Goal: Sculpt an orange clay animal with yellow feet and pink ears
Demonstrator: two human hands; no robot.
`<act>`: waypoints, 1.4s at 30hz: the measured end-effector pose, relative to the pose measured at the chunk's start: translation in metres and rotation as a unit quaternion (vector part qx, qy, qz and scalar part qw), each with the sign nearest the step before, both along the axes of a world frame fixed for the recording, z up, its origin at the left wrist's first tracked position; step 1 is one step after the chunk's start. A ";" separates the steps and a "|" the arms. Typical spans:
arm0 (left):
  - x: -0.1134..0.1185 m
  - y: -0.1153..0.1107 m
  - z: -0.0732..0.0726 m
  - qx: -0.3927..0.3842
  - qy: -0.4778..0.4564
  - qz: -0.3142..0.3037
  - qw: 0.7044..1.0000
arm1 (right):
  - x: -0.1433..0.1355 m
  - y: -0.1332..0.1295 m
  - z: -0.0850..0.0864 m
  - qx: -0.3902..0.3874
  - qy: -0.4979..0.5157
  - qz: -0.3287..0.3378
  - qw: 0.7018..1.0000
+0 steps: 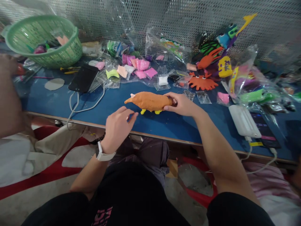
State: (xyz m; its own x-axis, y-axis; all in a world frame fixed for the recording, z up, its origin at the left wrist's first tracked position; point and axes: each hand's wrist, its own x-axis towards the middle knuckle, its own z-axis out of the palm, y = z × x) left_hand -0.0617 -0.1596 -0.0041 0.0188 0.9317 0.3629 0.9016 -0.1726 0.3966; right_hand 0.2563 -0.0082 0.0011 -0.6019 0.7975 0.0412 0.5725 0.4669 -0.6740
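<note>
An orange clay animal figure (150,101) with a pointed snout, a small pink ear and yellow feet is on the blue table, its snout toward the left. My right hand (181,104) grips its rear end, thumb in front and fingers behind. Just below the snout, my left hand (120,125) hovers near the table edge, apart from the figure. Its thumb and index finger are curled toward each other with a gap between them, and nothing shows in it. A white watch band is on that wrist.
Packets of coloured clay (141,64) line the back. A green basket (78,51), black phone (84,78) and white cable lie left. Orange crab figure (202,82), white power bank (244,121) and another phone (265,130) are right. A person's arm (9,97) reaches in at far left.
</note>
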 end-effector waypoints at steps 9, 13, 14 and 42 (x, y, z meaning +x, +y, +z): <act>-0.084 0.033 0.016 0.046 -0.045 0.084 0.994 | -0.001 -0.003 0.006 0.081 0.066 -0.105 0.989; -0.097 0.059 0.024 0.040 -0.033 0.057 0.997 | -0.007 -0.010 0.010 0.112 0.125 -0.152 0.974; -0.100 0.068 0.030 0.030 -0.013 0.072 0.997 | -0.008 -0.011 0.009 0.116 0.130 -0.154 0.973; -0.191 0.158 0.063 -0.182 0.143 0.250 0.940 | -0.012 -0.007 -0.006 0.179 0.141 -0.135 0.964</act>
